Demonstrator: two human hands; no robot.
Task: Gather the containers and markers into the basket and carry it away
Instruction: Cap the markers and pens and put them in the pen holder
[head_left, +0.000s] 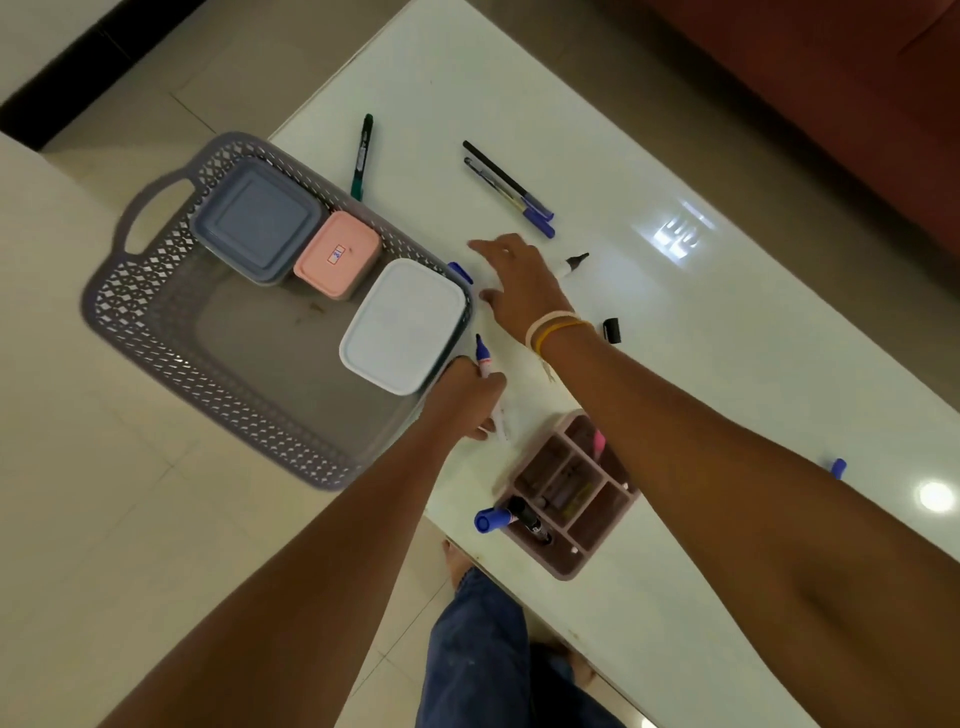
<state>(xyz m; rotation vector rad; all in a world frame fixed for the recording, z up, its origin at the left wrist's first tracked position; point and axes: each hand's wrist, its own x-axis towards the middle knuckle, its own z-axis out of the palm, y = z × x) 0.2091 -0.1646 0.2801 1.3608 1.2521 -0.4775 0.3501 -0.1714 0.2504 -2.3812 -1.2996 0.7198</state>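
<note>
A grey lattice basket (156, 317) hangs over the white table's left edge and holds a blue-grey container (257, 221), a pink container (337, 254) and a white container (402, 325). My left hand (462, 400) is shut on an uncapped blue-tipped white marker (485, 364) beside the basket's near right rim. My right hand (519, 283) hovers with fingers spread over the table, just left of an uncapped black-tipped marker (571, 264). A blue cap (460, 271) lies by the basket rim. A green marker (362, 156) and two blue-capped pens (511, 189) lie farther back.
A pink compartment organiser (566, 493) with several markers stands at the table's near edge. A black cap (612, 330) lies by my right wrist, and a blue cap (838, 467) lies behind my right forearm. A red-brown sofa (857, 104) lies beyond the table. My legs are below.
</note>
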